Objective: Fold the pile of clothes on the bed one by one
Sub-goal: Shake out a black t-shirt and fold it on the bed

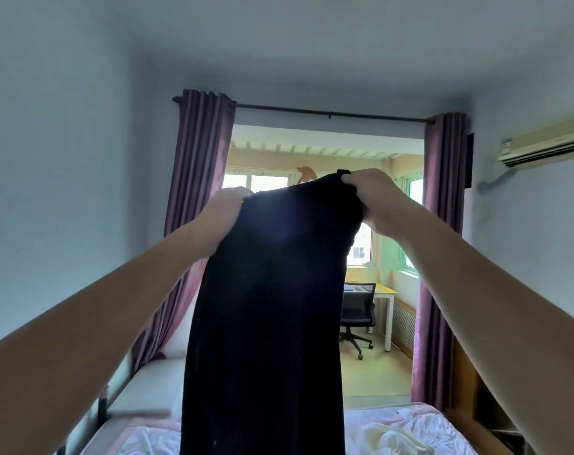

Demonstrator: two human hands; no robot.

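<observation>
From the head view, I have both arms raised in front of me, holding up one dark garment by its top edge. My left hand pinches the left corner of that edge and my right hand is curled tight round the right corner, a little higher than the left. Neither hand has anything else in it. The cloth hangs straight down between my arms as one long panel, and its lower end runs out of the bottom of the picture, so I cannot tell whether it touches the bed below. Against the bright window it is too dark for me to say what kind of garment it is.

The bed shows only at the bottom edge, on both sides of the hanging cloth, with a rumpled light sheet and a pale crumpled bundle to the right. That could be more clothing waiting, but I cannot say for certain. Beyond are purple curtains, an office chair beside a table in the sunlit room, and an air conditioner on the right wall.

As for progress, I judge this garment is only at the shake-out stage: lifted and spread, with no fold put into it yet. No stack of folded clothes is in view, so I cannot tell how much of the pile is done or left.
</observation>
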